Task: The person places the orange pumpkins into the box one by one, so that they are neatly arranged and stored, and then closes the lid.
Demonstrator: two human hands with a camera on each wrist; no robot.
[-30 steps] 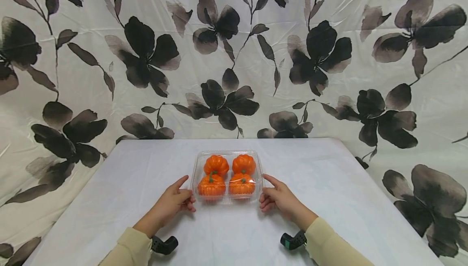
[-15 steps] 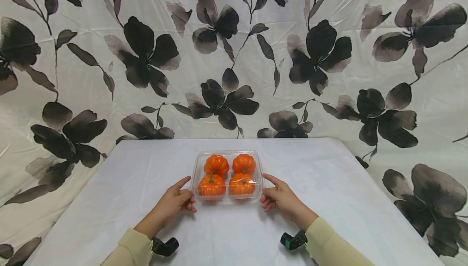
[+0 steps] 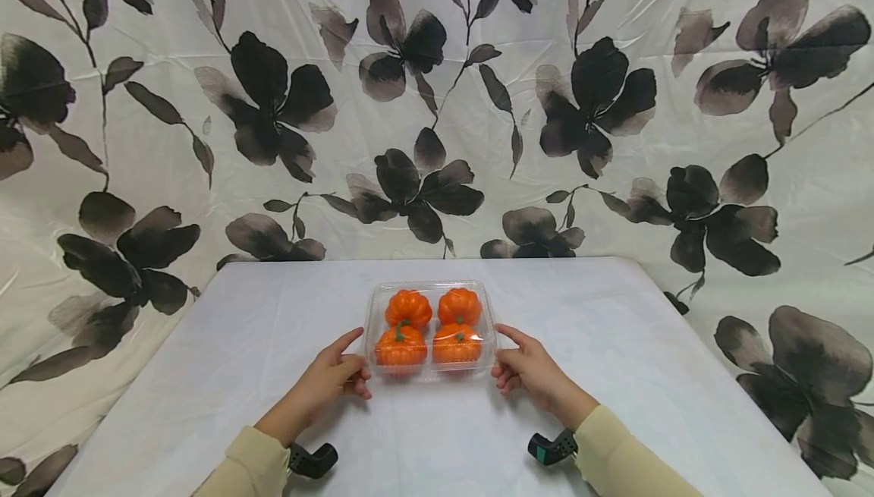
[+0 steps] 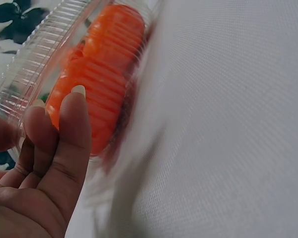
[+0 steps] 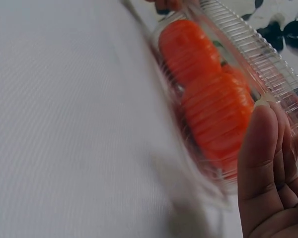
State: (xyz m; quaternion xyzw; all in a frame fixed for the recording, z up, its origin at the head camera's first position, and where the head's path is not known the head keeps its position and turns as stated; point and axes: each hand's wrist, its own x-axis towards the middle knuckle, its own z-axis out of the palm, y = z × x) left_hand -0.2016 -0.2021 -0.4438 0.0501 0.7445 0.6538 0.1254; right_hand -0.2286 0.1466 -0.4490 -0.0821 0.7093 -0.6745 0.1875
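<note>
A clear plastic clamshell box (image 3: 430, 375) sits on the white table with several orange toy pumpkins (image 3: 400, 347) inside, green stems showing. My left hand (image 3: 321, 383) touches the box's left side, its index finger stretched along the edge and the thumb close to the front corner. On the opposite side my right hand (image 3: 539, 375) does likewise, index fingertip at the right edge. The other fingers of both hands are bent loosely below the rim. Close up, ridged box walls (image 4: 35, 59) appear beside the left fingertips, and the ribbed rim (image 5: 253, 39) beside the right ones.
A white cloth covers the table (image 3: 437, 444). Behind it hangs a pale curtain (image 3: 492, 201) with dark flowers. Black wrist devices (image 3: 312, 460) sit below both sleeves (image 3: 628, 451).
The box with its pumpkins has shifted slightly to the right over the last half second. Both hands have moved right along with it, staying at its sides.
</note>
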